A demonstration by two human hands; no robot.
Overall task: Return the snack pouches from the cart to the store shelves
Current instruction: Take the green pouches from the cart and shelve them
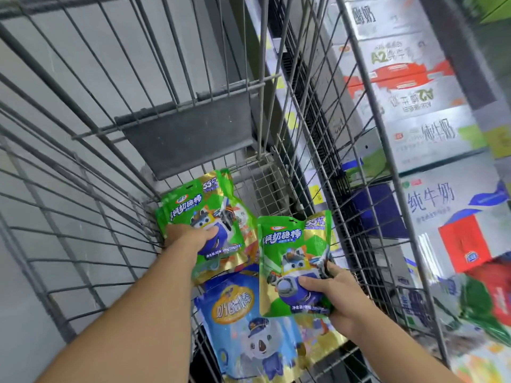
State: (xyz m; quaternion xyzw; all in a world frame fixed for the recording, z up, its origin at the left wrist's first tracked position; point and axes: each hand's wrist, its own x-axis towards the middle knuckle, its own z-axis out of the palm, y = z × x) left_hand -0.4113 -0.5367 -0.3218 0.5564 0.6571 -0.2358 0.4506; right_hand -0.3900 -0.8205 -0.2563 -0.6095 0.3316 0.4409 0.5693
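Note:
Both my arms reach down into a grey wire shopping cart. My left hand grips a green snack pouch with a cartoon plane on it, thumb across its front, near the cart's far end. My right hand pinches a second green pouch of the same kind at its lower right corner, held upright above the cart floor. Under them lies a blue pouch with a koala, and gold-edged pouches show partly beneath.
The cart's folded grey child-seat flap stands at the far end. Through the right wire wall are store shelves with stacked milk cartons, yellow price tags on the shelf edge and a red box. Grey floor lies to the left.

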